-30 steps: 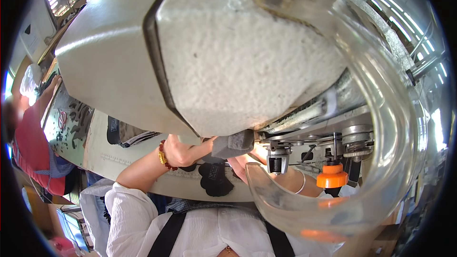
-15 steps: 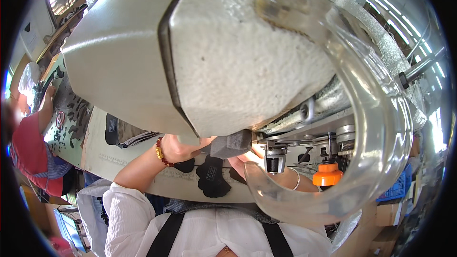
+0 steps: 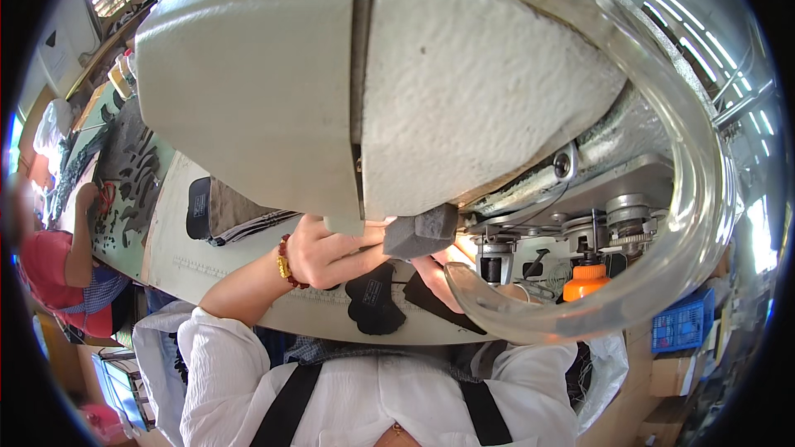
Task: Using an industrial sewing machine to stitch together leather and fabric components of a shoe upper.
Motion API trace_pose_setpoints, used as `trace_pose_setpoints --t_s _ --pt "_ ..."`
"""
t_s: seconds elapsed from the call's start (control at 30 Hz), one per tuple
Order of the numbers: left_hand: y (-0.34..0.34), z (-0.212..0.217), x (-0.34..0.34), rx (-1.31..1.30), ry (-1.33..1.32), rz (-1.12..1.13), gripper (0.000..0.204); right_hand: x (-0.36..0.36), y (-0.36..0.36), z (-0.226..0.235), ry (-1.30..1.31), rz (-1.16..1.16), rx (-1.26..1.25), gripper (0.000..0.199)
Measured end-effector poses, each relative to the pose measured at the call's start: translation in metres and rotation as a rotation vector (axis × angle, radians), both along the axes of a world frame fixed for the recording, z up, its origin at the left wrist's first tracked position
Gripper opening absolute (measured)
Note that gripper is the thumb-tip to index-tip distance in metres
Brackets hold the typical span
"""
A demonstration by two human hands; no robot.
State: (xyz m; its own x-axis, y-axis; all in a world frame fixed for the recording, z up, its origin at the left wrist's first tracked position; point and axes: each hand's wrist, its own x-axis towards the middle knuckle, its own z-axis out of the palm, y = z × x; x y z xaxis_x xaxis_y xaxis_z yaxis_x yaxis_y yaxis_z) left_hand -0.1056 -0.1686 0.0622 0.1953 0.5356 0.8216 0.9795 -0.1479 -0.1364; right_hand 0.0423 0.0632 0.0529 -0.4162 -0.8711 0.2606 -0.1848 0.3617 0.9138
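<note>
A big off-white sewing machine head (image 3: 489, 91) fills the upper middle and hides the spot where my hands meet. My left hand (image 3: 323, 255), with a beaded bracelet at the wrist, reaches right under it, fingers stretched out and apart. Its fingertips disappear behind a dark grey block (image 3: 420, 232) at the machine's lower edge. Just right of that block, my right hand (image 3: 439, 276) shows only in part, behind the block and a curved clear tube (image 3: 571, 327). Below the hands lie a black lobed cut piece (image 3: 375, 302) and a darker flat piece (image 3: 439, 298).
A stack of dark cut pieces (image 3: 240, 211) lies left on the pale tabletop (image 3: 186, 244). An orange bottle (image 3: 586, 281) sits beside the machine's metal parts. At far right stands a blue crate (image 3: 683, 323). A co-worker in red (image 3: 54, 273) sits left at a green table.
The view has shifted, so the machine and block appear farther right. My left hand's fingers show more stretched out, and more of the darker flat piece is visible.
</note>
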Motion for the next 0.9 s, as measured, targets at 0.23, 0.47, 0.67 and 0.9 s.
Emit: trace_pose_setpoints --t_s 0.23,0.47,0.67,0.9 --pt "0.002 -0.001 0.002 0.078 0.11 0.059 0.02 -0.006 0.002 0.003 0.079 0.004 0.261 0.027" --pt "0.002 0.001 0.0 0.069 0.119 0.036 0.018 -0.009 -0.008 0.003 -0.168 0.109 -0.417 0.025" --pt "0.002 0.001 0.003 0.054 0.131 0.055 0.018 -0.007 0.001 -0.003 0.378 -0.108 0.591 0.03" --pt "0.006 -0.027 -0.009 0.0 -0.036 0.031 0.019 -0.008 0.004 -0.011 0.043 0.002 0.056 0.032"
